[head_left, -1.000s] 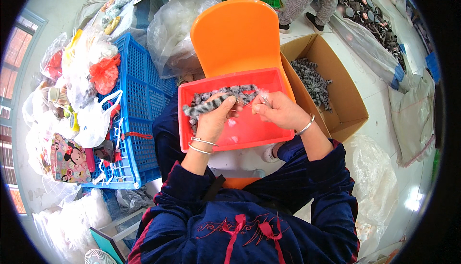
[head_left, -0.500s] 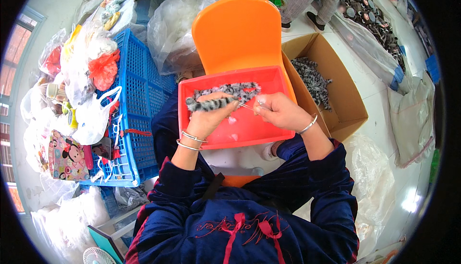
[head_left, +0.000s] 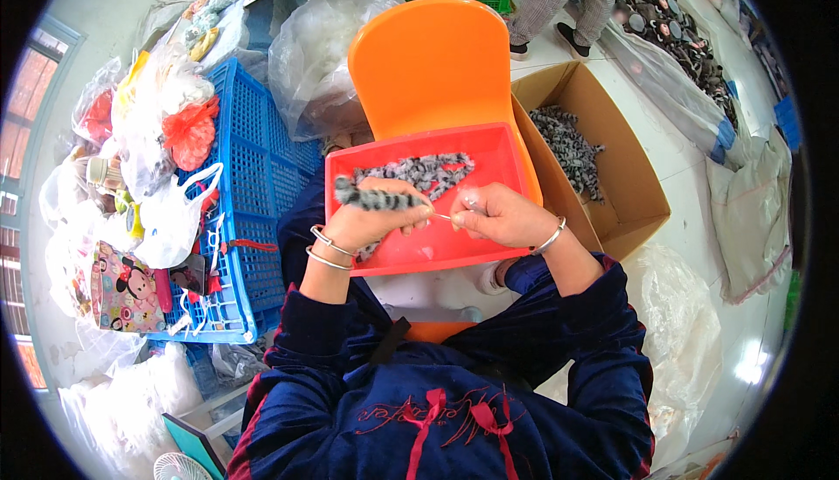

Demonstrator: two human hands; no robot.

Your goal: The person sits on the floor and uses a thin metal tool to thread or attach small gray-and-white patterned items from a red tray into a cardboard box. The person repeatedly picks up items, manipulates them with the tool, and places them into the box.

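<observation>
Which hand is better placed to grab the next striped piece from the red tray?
Left, probably. The left hand already holds one striped piece beside the pile in the red tray; the right hand pinches something thin.

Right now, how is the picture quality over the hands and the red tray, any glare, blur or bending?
Head view: the left hand, the right hand and the red tray are sharp and evenly lit at the centre; glare whitens the floor at lower right; the fisheye bends the blue crate and cardboard box toward the black rim.
</observation>
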